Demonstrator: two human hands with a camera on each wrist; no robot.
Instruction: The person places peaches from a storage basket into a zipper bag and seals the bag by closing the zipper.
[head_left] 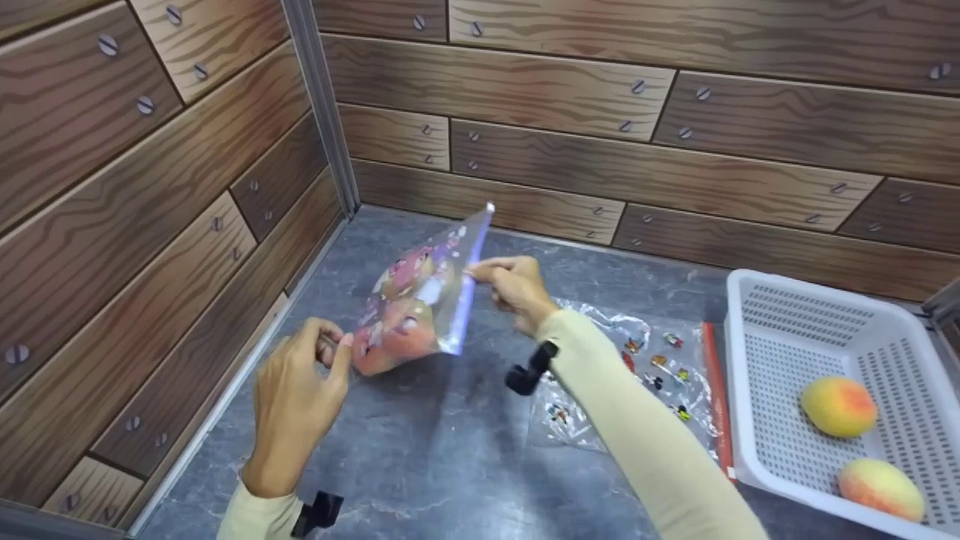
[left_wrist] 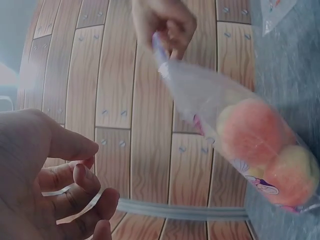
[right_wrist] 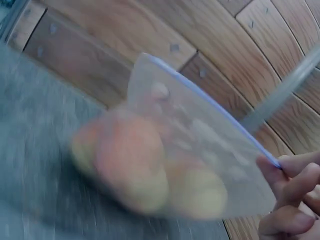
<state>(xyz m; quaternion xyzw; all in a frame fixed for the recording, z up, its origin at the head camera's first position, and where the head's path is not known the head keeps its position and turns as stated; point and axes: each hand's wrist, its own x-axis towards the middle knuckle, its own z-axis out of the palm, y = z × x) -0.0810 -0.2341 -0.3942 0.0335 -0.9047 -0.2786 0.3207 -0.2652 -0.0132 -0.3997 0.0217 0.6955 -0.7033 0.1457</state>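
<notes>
Both forearms in pale sleeves reached in from the bottom of the head view, each with a black wrist mount. Left hand (head_left: 296,390) was raised above the grey tabletop (head_left: 420,450), its grip narrow, thumb and fingertips pinching one corner of the clear zip bag (head_left: 420,300); in the left wrist view a thin strip of the bag's edge ran across its curled fingers (left_wrist: 85,195). Right hand (head_left: 514,289) held the opposite end, its grip closed in a pinch on the bluish zip edge, seen also in the right wrist view where the fingertips (right_wrist: 290,175) met that edge. Held between the two hands, the bag hung tilted in the air over the tabletop near the left wooden wall, carrying printed pink figures and two peach-coloured fruits (left_wrist: 260,150) low inside it. Another clear bag (head_left: 637,375) with small printed figures lay flat on the tabletop just right of the right forearm. Beside it stood a white basket (head_left: 757,315) holding two more peaches (head_left: 838,406), well apart from the hands.
</notes>
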